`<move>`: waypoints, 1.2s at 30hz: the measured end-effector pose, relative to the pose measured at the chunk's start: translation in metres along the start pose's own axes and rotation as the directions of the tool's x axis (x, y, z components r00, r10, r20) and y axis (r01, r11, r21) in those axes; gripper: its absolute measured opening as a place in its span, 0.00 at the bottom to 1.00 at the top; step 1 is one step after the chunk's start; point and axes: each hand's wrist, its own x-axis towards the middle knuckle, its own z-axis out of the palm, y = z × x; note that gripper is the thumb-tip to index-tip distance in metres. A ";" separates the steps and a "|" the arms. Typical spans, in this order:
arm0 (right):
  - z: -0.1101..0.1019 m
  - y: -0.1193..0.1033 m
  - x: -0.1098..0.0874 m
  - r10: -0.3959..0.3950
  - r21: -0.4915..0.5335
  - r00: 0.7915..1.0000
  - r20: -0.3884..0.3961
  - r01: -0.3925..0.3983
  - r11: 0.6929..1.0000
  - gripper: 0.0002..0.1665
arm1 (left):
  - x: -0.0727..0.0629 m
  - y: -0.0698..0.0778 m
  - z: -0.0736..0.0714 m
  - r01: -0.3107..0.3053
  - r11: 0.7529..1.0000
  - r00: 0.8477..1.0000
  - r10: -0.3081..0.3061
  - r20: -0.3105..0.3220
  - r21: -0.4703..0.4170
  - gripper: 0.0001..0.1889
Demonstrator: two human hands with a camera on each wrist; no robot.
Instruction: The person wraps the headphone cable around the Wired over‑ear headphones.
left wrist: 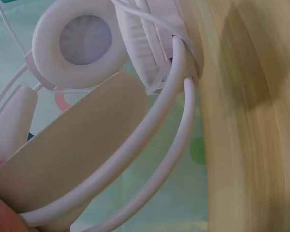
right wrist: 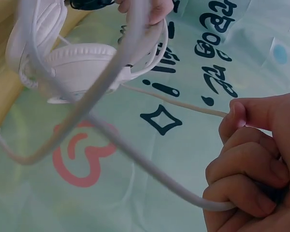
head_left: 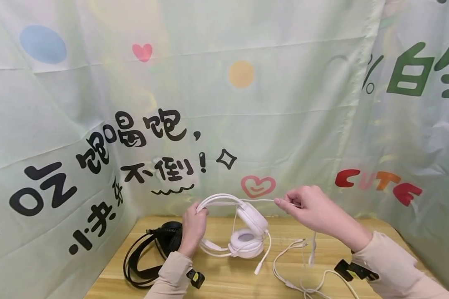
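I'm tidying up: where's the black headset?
In the head view, the black headset lies at the left of the wooden table, just left of the left hand, which grips the white headset.

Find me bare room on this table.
Bare tabletop shows front centre, between the left sleeve and the loose white cable; another patch lies behind that cable, right of the white headphones. Crowded: left, by the black headphones; front right, by cable.

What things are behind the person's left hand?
The black headset, wooden table and printed curtain show around the left hand; the parts it covers, including some of the white headband, cannot be seen.
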 end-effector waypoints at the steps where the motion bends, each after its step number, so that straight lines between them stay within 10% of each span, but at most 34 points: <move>1: 0.000 -0.001 0.000 -0.003 0.001 1.000 -0.001 0.003 1.000 0.30 | 0.000 -0.001 0.000 0.008 1.000 1.000 -0.008 -0.003 -0.008 0.09; 36: 0.005 -0.014 -0.010 -0.055 0.088 0.997 0.061 0.049 0.995 0.17 | 0.014 0.010 0.002 0.099 0.991 0.992 -0.105 -0.069 -0.088 0.05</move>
